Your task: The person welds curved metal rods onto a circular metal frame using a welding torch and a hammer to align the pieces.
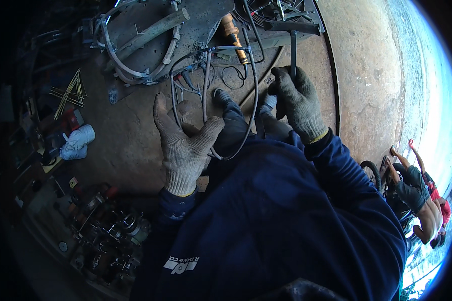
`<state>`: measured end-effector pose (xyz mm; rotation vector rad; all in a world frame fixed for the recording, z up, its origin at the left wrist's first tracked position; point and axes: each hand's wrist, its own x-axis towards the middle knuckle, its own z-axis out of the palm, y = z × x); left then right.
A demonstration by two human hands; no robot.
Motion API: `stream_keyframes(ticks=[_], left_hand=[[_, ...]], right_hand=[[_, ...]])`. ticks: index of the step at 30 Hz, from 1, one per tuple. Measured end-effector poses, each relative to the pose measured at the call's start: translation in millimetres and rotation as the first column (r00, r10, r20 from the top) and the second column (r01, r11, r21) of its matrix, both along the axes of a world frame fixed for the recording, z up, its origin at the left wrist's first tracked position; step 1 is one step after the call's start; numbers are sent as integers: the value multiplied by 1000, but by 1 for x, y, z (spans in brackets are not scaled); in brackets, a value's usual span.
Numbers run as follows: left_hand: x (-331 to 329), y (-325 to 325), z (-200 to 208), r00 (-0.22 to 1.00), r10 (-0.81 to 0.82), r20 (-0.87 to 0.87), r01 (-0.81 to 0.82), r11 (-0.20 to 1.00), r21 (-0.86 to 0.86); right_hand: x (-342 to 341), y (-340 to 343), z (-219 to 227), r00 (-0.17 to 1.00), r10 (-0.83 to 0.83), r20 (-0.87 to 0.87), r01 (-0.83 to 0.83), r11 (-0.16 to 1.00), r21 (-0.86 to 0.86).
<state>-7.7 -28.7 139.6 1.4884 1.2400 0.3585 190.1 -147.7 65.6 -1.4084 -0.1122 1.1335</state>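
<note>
A frame of bent metal rod (255,85) stands in front of my legs, its upper part against the workbench edge. My left hand (183,145), in a pale knit glove, is at the frame's left side. A rod runs into the gap between its thumb and forefinger, and the other fingers are curled partly out of sight beneath. My right hand (301,103), in a darker, dirty glove, is closed round the handle of a T-shaped metal hammer (293,45). The hammer's head points away from me, above the right end of the bench.
On the metal workbench (201,22) lie a pipe (148,37), a curved hoop (108,42) and an orange-bodied power tool (231,32) with a cord. Yellow rods (70,93) and a white bundle (78,142) are left. Machinery (110,231) stands lower left; people (427,200) are far right.
</note>
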Motion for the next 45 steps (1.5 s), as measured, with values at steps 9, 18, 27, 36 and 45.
stream_keyframes(ticks=[9, 18, 27, 36, 45], left_hand=[[-3, -4, 0, 992, -53, -111, 66, 991, 112], [-23, -3, -18, 984, -68, -167, 113, 956, 271], [-21, -7, -8, 997, 26, -72, -13, 984, 179], [-20, -7, -8, 998, 45, -54, -32, 978, 208], [-22, -11, -10, 992, 38, -120, -15, 981, 191]], right_hand=[[43, 36, -5, 939, 213, 269, -205, 977, -58], [73, 141, -3, 788, 382, 482, -383, 918, -101], [59, 183, -35, 232, 502, 833, -443, 817, -369], [59, 178, -26, 238, 327, 915, -364, 903, -228], [70, 214, -11, 181, 455, 872, -448, 827, -339]])
